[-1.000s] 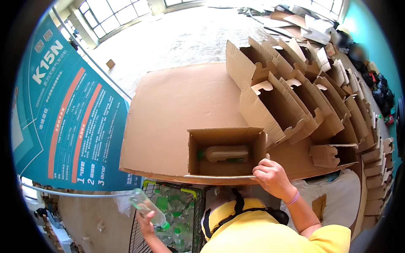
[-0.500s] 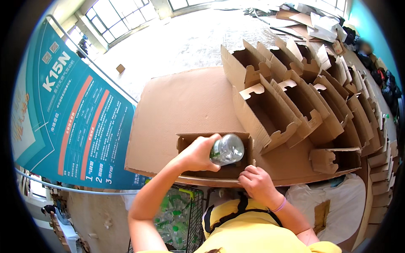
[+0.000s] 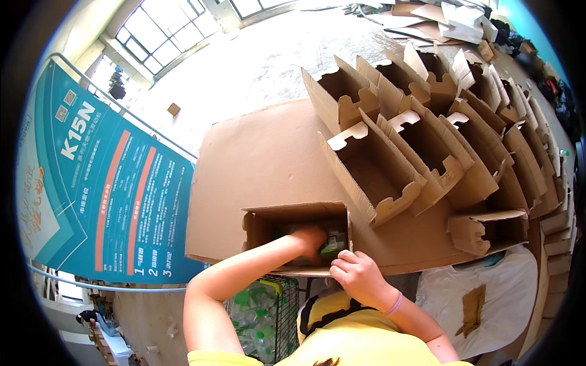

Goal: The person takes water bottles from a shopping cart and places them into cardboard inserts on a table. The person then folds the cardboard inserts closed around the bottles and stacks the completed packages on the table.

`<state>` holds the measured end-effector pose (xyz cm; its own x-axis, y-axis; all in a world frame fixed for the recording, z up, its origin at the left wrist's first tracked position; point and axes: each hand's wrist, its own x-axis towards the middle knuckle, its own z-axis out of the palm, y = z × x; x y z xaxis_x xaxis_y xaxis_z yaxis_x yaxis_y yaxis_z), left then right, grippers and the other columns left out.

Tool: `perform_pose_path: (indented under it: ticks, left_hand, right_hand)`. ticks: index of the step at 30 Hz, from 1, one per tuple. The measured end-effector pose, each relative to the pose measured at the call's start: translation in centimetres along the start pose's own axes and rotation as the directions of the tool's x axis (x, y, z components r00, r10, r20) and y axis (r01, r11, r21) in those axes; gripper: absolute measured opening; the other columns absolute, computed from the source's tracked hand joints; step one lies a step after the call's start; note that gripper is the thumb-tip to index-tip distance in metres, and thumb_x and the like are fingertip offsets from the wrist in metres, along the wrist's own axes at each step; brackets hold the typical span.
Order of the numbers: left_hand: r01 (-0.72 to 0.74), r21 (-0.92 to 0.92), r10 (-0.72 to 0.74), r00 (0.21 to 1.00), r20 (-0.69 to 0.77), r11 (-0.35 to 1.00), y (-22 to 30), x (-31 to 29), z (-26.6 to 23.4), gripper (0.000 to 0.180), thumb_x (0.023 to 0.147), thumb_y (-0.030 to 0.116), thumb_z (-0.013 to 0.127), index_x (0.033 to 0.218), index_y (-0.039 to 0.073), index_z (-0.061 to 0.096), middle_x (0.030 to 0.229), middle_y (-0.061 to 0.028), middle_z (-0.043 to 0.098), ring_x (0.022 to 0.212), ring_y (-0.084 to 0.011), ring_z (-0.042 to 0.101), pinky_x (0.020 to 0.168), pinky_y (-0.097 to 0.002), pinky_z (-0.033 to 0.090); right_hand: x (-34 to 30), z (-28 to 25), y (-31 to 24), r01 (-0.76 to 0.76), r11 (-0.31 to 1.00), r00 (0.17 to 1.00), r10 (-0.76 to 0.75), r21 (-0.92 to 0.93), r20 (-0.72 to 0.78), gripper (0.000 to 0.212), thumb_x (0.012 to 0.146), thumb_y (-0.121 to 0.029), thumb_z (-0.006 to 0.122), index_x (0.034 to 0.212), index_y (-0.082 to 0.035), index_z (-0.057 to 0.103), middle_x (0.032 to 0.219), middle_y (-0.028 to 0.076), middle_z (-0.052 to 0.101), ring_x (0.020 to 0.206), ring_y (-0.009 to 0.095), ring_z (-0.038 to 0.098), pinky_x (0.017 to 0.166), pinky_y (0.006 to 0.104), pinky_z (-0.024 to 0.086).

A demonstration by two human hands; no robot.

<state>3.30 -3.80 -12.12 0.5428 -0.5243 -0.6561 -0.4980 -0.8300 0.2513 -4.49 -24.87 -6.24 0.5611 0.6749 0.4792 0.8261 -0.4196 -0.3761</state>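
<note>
A small open cardboard box (image 3: 287,215) sits at the near edge of a large cardboard surface (image 3: 256,152). Down inside it, toward the right end, lies a clear plastic bottle with a green label (image 3: 334,243). My left hand (image 3: 310,241) reaches into the box and is closed around the bottle's left side; motion blurs its fingers. At the box's near right corner, my right hand (image 3: 357,271) pinches the cardboard edge between thumb and fingers.
Rows of open cardboard boxes (image 3: 372,161) fill the right side, and a smaller one (image 3: 488,232) lies near the right edge. Below my left arm stands a wire cart (image 3: 287,317) of clear bottles (image 3: 256,317). A teal banner (image 3: 116,183) leans at left.
My left hand has lowered the bottle from above the box down into it. My right hand stays at the box's corner. The view has shifted slightly.
</note>
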Motion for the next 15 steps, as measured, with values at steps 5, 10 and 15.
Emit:
perform_pose_path:
  ticks: [5, 10, 15]
  left_hand:
    - [-0.037, 0.24, 0.021, 0.998, 0.067, 0.97, 1.9, 0.0, -0.1, 0.04, 0.062, 0.03, 0.084, 0.093, 0.006, 0.075, 0.099, -0.0154, 0.072, 0.094, -0.0336, 0.07, 0.083, -0.0438, 0.056]
    - [-0.135, 0.229, 0.129, 0.991, 0.038, 0.964, 1.2, 0.1, 1.0, 0.037, 0.063, 0.03, 0.084, 0.091, 0.007, 0.075, 0.097, -0.0146, 0.072, 0.093, -0.0325, 0.07, 0.081, -0.0438, 0.057]
    - [-0.11, 0.261, 0.089, 0.992, 0.09, 0.959, 1.8, 1.1, 1.8, 0.031, 0.068, 0.027, 0.083, 0.091, 0.008, 0.076, 0.098, -0.0143, 0.073, 0.095, -0.0312, 0.071, 0.082, -0.0425, 0.057]
  right_hand:
    - [0.1, 0.0, 0.0, 0.025, 1.0, 0.997, -0.026, 0.015, 0.073, 0.005, 0.073, -0.012, 0.062, 0.074, -0.01, 0.058, 0.074, 0.001, 0.055, 0.086, 0.017, 0.056, 0.063, 0.0296, 0.046]
    - [0.4, -0.4, 0.0, -0.005, 0.999, 0.998, 0.002, 0.053, 0.062, 0.006, 0.074, -0.012, 0.063, 0.078, -0.008, 0.06, 0.081, 0.002, 0.061, 0.09, 0.017, 0.058, 0.066, 0.0307, 0.048]
    - [0.2, -0.4, -0.2, -0.006, 0.998, 0.996, 0.001, 0.061, 0.089, 0.008, 0.072, -0.01, 0.063, 0.079, -0.007, 0.06, 0.086, 0.002, 0.064, 0.091, 0.018, 0.059, 0.068, 0.0315, 0.048]
